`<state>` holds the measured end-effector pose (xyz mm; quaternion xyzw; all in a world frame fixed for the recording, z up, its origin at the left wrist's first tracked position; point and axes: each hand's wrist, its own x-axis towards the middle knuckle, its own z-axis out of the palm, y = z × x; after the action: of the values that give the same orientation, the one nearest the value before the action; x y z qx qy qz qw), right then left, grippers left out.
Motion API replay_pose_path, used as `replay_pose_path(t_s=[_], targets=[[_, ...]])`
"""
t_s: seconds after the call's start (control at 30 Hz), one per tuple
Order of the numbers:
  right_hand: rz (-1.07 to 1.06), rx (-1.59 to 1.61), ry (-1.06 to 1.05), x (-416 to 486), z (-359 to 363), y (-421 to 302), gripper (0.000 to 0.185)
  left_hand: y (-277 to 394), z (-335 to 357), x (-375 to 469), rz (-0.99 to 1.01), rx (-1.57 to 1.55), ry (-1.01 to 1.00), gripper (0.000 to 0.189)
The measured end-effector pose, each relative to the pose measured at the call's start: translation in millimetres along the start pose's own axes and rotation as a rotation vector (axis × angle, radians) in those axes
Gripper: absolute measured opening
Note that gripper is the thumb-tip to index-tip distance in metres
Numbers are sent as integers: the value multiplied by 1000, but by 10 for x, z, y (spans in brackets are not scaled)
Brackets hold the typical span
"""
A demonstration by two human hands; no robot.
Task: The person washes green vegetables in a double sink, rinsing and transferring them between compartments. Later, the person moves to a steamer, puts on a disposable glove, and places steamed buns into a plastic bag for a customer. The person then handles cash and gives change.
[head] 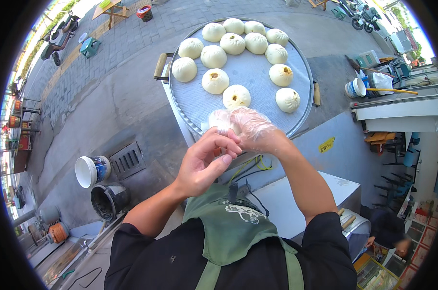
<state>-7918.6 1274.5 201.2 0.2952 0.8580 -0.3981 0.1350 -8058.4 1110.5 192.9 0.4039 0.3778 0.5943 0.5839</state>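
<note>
My right hand (pixel 257 130), in a clear plastic glove or bag, is at the near rim of a round steamer tray (pixel 307 105). Crinkled clear plastic (pixel 222 119) spreads from its fingers, and something pale shows beneath; I cannot tell what it is. My bare left hand (pixel 204 163) is just nearer to me, with curled fingers against the edge of the plastic. Whether it grips the plastic is hidden. Just beyond the right fingers sits a steamed bun (pixel 236 96) with brown filling at its top. Several more pleated buns (pixel 232 44) lie on the tray's white mesh liner (pixel 251 72).
Wooden handles (pixel 160 65) stick out from the tray's sides. Left, a white bucket (pixel 92 171) and a black bucket (pixel 109 201) stand by a floor drain (pixel 127 160). Cables (pixel 253 168) hang below the tray. A person (pixel 385 228) bends at lower right, near a metal pot (pixel 356 228).
</note>
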Motion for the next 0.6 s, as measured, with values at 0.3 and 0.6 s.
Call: replay_pose_path(t_s=[0.3,0.6], targets=[[-409,-340,550,-136,375,490,46,-47,-202,-21,-4,-107,205,17],[-172,-897,42,-775,-287,362,20,18,-268,320,1,-46,92,35]])
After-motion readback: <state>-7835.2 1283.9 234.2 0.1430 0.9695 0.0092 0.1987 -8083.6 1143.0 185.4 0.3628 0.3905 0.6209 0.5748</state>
